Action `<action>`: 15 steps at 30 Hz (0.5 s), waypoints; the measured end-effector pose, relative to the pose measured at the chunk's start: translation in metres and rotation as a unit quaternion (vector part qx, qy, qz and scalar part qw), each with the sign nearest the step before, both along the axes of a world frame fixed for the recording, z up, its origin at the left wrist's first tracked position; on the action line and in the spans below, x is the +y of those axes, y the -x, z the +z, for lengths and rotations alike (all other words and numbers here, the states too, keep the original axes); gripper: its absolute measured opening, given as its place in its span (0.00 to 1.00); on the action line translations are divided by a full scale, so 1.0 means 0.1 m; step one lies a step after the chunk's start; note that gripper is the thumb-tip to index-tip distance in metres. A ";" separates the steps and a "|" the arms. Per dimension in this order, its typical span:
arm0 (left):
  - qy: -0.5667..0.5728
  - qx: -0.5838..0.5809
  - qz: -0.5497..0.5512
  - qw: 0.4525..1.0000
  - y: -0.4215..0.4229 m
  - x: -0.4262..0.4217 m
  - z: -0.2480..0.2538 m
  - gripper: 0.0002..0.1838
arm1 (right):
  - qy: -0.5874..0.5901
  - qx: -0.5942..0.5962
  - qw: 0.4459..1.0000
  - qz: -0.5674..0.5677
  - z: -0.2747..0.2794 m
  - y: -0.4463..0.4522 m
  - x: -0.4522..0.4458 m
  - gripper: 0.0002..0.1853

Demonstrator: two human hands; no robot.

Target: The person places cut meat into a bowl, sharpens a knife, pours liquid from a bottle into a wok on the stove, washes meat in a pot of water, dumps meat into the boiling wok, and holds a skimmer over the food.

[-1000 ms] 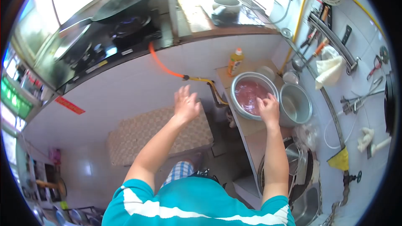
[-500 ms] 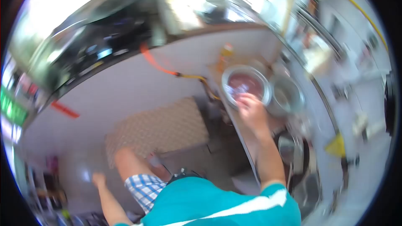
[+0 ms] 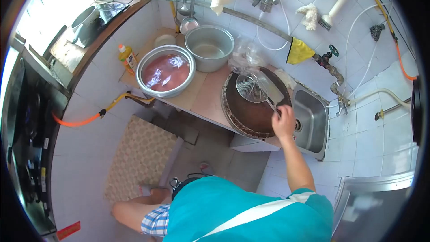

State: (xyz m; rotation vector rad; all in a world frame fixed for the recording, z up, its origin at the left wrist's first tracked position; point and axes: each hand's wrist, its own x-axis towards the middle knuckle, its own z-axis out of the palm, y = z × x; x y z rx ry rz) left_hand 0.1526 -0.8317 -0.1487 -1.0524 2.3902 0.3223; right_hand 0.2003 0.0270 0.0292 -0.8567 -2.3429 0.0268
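My right hand (image 3: 284, 122) is closed round the handle of a wire strainer (image 3: 251, 88), whose round mesh lies over a dark round board (image 3: 244, 112) on the counter. To the left stands a metal pot (image 3: 165, 69) holding reddish liquid. Behind it and to its right is an empty metal pot (image 3: 209, 47). A crumpled clear plastic bag (image 3: 246, 55) touches the back of the board. My left hand is out of view.
A steel sink (image 3: 310, 121) adjoins the board on the right. A yellow bottle (image 3: 128, 59) stands left of the pots. Ladles (image 3: 189, 23) and a yellow cloth (image 3: 299, 51) hang at the wall. A patterned covered surface (image 3: 141, 157) is low at left.
The view has turned to the right, towards the sink. My right hand has moved from the pot of reddish liquid to the strainer and taken its handle. My left hand has left the view.
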 end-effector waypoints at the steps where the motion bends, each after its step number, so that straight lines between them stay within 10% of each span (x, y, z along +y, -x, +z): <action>1: -0.042 0.022 0.054 0.997 0.02 0.03 -0.03 0.20 | 0.010 -0.097 0.992 -0.076 -0.12 -0.27 0.04 0.21; 5: -0.218 0.259 0.202 0.919 0.43 -0.12 -0.04 0.33 | 0.075 -0.228 0.955 -0.174 -0.40 -0.70 0.09 0.24; 7: -0.060 0.268 -0.028 0.961 0.78 -0.15 0.21 0.34 | 0.061 -0.230 0.955 -0.177 -0.49 -0.76 0.12 0.24; 15: 0.121 0.157 0.072 0.977 0.94 0.16 0.81 0.24 | 0.023 0.044 0.995 -0.091 -0.49 -0.87 0.02 0.16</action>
